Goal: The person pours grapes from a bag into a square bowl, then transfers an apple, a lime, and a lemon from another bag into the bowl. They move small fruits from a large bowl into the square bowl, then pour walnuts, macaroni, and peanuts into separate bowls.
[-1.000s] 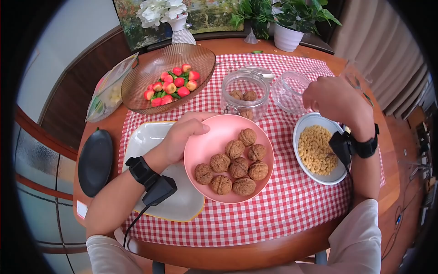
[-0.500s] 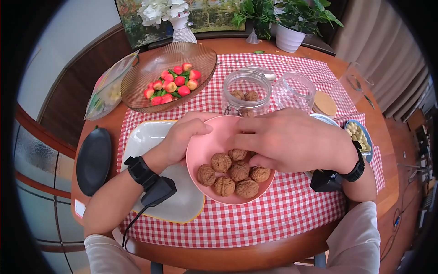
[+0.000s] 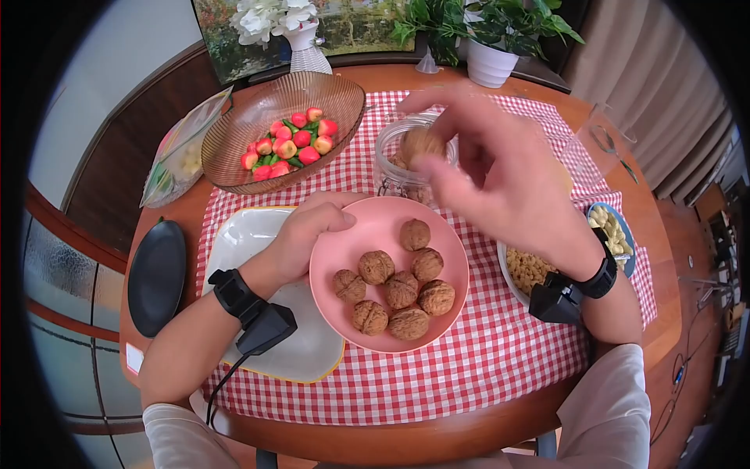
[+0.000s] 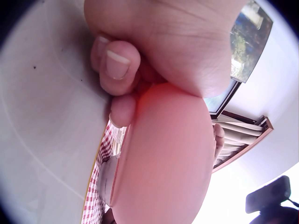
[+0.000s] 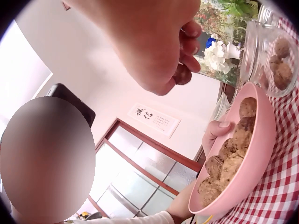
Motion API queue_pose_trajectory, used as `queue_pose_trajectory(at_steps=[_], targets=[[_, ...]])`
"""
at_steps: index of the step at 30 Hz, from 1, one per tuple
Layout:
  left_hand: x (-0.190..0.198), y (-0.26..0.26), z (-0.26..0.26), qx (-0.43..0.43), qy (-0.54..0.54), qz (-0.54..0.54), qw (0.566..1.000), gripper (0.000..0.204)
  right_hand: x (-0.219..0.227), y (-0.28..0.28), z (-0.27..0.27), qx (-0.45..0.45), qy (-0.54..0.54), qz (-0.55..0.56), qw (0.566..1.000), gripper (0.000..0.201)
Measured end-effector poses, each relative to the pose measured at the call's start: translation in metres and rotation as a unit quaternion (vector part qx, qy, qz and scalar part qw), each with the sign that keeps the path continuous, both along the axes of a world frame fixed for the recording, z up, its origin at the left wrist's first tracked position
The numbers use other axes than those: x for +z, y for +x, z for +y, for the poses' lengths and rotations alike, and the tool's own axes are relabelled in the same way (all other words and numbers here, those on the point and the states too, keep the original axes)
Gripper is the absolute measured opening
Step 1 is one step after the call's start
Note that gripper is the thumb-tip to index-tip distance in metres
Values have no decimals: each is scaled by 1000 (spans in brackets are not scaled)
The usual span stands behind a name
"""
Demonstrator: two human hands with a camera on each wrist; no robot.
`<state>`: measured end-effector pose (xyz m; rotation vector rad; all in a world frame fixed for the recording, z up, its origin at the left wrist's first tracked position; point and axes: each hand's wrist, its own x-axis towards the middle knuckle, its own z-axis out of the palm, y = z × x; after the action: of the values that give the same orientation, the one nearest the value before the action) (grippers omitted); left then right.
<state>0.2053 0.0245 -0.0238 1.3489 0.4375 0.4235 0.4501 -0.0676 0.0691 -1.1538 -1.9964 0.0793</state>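
The left hand (image 3: 303, 234) grips the rim of a pink bowl (image 3: 332, 313) holding several walnuts (image 3: 401, 290); in the left wrist view its fingers curl at the edge of the pink bowl (image 4: 163, 154). Above the glass jar (image 3: 388, 167), the right hand (image 3: 508, 172) pinches a walnut (image 3: 423, 144), slightly blurred. From the right wrist, the pinched walnut (image 5: 182, 74) shows between thumb and fingers, higher than the pink bowl (image 5: 259, 154). Walnuts (image 5: 282, 74) lie inside the open glass jar.
A white tray (image 3: 234, 242) lies under the left forearm, a black plate (image 3: 157, 273) beyond it. Behind stands a brown glass bowl (image 3: 226, 148) of red fruit and green peppers. Right are a bowl of yellow pieces (image 3: 528, 266) and a blue-rimmed bowl of pale pieces (image 3: 609, 227).
The right hand went from beyond the pink bowl into it, then rose up and away towards the jar with one walnut. The pink bowl holds one walnut fewer; the left hand stays on its rim.
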Motion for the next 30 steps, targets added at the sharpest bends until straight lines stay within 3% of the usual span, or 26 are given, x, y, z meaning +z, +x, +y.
queue_pose_trajectory(at_steps=[3,9,13,16,19,25,30], targets=[[4,2,-4,12,-1,-1,1000,57,-6,6,8,-48,-5,93,994,35],[1,2,-4,17,-15,-3,1000,56,-9,12,17,-124,7,-2,992,30],[1,2,-3,14,-14,-9,1000,56,-10,11,17,-109,6,18,994,22],[1,3,-3,18,-10,-10,1000,55,-7,6,10,-60,-71,0,996,15],[0,2,-1,9,-7,-8,1000,54,-18,9,17,112,-56,-89,988,15],[-4,2,-1,15,-22,-21,999,53,-16,9,8,167,-140,-215,952,22],[-2,2,1,6,-4,-12,1000,55,-16,9,6,168,-177,-240,940,24]])
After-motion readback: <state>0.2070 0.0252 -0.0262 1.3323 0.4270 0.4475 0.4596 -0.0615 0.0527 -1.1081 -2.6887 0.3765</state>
